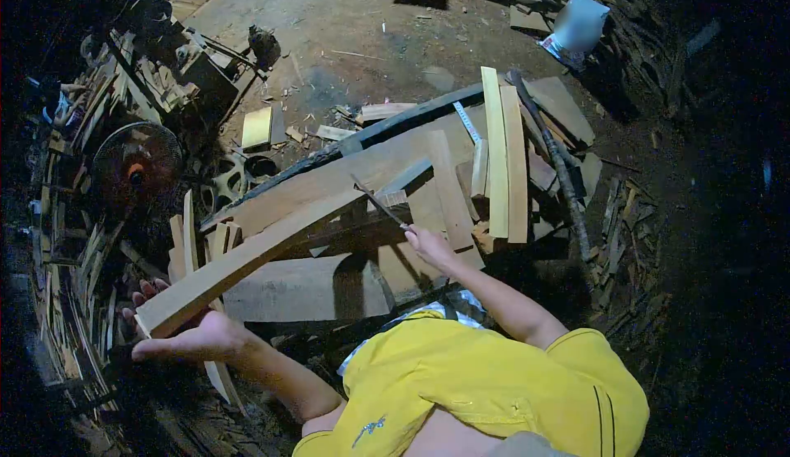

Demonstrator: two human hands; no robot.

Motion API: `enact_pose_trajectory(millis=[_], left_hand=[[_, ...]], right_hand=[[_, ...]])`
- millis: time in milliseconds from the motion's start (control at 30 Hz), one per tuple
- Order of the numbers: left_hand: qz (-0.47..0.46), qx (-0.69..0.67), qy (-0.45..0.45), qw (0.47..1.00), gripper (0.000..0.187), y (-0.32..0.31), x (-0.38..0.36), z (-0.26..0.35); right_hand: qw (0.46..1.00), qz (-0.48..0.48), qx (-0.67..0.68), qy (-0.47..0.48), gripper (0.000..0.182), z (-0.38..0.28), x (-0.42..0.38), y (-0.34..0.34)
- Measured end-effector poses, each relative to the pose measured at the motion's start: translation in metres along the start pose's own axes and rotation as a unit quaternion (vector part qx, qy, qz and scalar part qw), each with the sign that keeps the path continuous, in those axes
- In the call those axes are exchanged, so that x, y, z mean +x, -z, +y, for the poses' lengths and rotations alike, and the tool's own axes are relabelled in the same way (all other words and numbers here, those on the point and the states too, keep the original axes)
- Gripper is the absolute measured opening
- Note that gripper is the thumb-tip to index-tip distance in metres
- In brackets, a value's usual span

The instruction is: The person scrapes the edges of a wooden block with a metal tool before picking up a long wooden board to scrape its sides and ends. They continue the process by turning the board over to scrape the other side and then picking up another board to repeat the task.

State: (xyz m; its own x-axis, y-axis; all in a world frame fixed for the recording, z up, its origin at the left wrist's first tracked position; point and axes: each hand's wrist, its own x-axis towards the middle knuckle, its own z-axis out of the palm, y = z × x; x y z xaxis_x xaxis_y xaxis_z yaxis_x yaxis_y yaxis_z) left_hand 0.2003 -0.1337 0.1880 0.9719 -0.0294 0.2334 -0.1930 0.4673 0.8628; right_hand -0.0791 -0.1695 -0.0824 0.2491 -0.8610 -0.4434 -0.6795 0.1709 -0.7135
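A long, slightly curved wooden plank slants up from the lower left, its far end over the workbench. My left hand cradles the near end, with the thumb on one side and the fingers on the other. In my right hand is a thin dark rod-like tool, closed in the fingers. Its tip overlaps the plank's far end in this view; the exact kind of tool does not show. Beneath lies a wide wooden board on the bench, with a short wooden block near the tool.
Two curved wooden strips and a blue-white ruler lie to the right, beside a dark stick. A round fan stands at the left among scrap wood. A white bag sits at the back right.
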Motion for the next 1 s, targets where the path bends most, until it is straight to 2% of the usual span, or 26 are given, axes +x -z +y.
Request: enact_pose_trajectory(millis=[33, 133, 167, 200, 233, 267, 333, 367, 400, 467, 533, 600, 633, 667, 733, 767, 867, 900, 933, 1000], left_hand=[[-0.012, 0.017, -0.048, 0.999, 0.069, -0.001, -0.004, -0.002], [-0.051, 0.021, -0.024, 0.998, 0.06, 0.011, 0.008, -0.009], [0.052, 0.092, -0.077, 0.991, 0.055, 0.005, 0.005, -0.011], [0.051, 0.097, -0.079, 0.991, 0.055, 0.006, 0.006, -0.012], [-0.039, -0.003, -0.027, 0.999, 0.057, 0.009, 0.008, -0.014], [-0.125, -0.098, 0.021, 0.987, 0.06, 0.012, 0.011, -0.014], [-0.218, -0.123, -0.003, 0.968, 0.063, 0.005, 0.008, -0.015], [-0.217, -0.113, -0.031, 0.969, 0.063, -0.005, 0.004, -0.01], [-0.216, -0.103, -0.061, 0.969, 0.063, -0.012, -0.001, -0.006], [-0.224, -0.078, -0.052, 0.97, 0.061, -0.01, -0.003, -0.003], [-0.196, -0.085, -0.042, 0.976, 0.059, -0.015, -0.007, 0.001], [-0.204, -0.095, -0.035, 0.974, 0.057, -0.009, -0.002, 0.001], [-0.2, -0.089, -0.037, 0.975, 0.057, -0.006, -0.002, 0.0], [-0.197, -0.082, -0.036, 0.976, 0.057, -0.004, -0.003, -0.001], [-0.197, -0.073, -0.023, 0.977, 0.058, 0.0, -0.002, -0.002], [-0.208, -0.073, -0.038, 0.975, 0.059, 0.003, -0.002, -0.004], [-0.222, -0.066, -0.051, 0.972, 0.059, 0.0, -0.007, -0.001], [-0.212, -0.072, -0.057, 0.973, 0.059, 0.0, -0.008, -0.002], [-0.202, -0.078, -0.062, 0.974, 0.059, 0.001, -0.008, -0.003], [-0.202, -0.072, -0.058, 0.975, 0.058, 0.004, -0.002, -0.005]], right_hand=[[1.0, 0.0, 0.0, 0.0, 0.033, 0.003, 0.002, -0.002], [1.0, 0.007, -0.01, 0.019, 0.035, 0.006, 0.004, -0.006], [0.999, 0.027, 0.008, 0.045, 0.037, 0.001, 0.0, -0.006], [0.996, 0.047, 0.027, 0.071, 0.039, -0.011, -0.005, -0.002], [0.997, 0.028, 0.045, 0.059, 0.041, -0.024, -0.013, 0.002], [0.993, 0.024, 0.062, 0.093, 0.04, -0.046, -0.025, 0.01], [0.977, -0.018, 0.104, 0.188, 0.037, -0.106, -0.059, 0.026], [0.959, -0.046, 0.128, 0.247, 0.037, -0.136, -0.076, 0.035], [0.952, -0.074, 0.146, 0.257, 0.037, -0.156, -0.09, 0.035], [0.894, -0.086, 0.109, 0.426, 0.038, -0.178, -0.103, 0.036], [0.894, -0.11, 0.075, 0.428, 0.039, -0.17, -0.097, 0.021], [0.936, -0.052, 0.118, 0.328, 0.038, -0.148, -0.082, 0.001], [0.961, -0.064, 0.079, 0.257, 0.038, -0.142, -0.08, 0.004], [0.962, -0.064, 0.078, 0.254, 0.038, -0.144, -0.083, 0.009], [0.913, -0.085, 0.103, 0.385, 0.036, -0.151, -0.095, 0.021], [0.911, -0.147, 0.066, 0.38, 0.036, -0.163, -0.104, 0.032], [0.924, -0.092, 0.071, 0.364, 0.036, -0.13, -0.085, 0.007], [0.946, -0.057, 0.079, 0.308, 0.031, -0.114, -0.071, 0.0], [0.947, -0.053, 0.08, 0.308, 0.031, -0.092, -0.051, -0.004], [0.992, -0.047, 0.09, 0.069, 0.029, -0.064, -0.023, -0.005]])
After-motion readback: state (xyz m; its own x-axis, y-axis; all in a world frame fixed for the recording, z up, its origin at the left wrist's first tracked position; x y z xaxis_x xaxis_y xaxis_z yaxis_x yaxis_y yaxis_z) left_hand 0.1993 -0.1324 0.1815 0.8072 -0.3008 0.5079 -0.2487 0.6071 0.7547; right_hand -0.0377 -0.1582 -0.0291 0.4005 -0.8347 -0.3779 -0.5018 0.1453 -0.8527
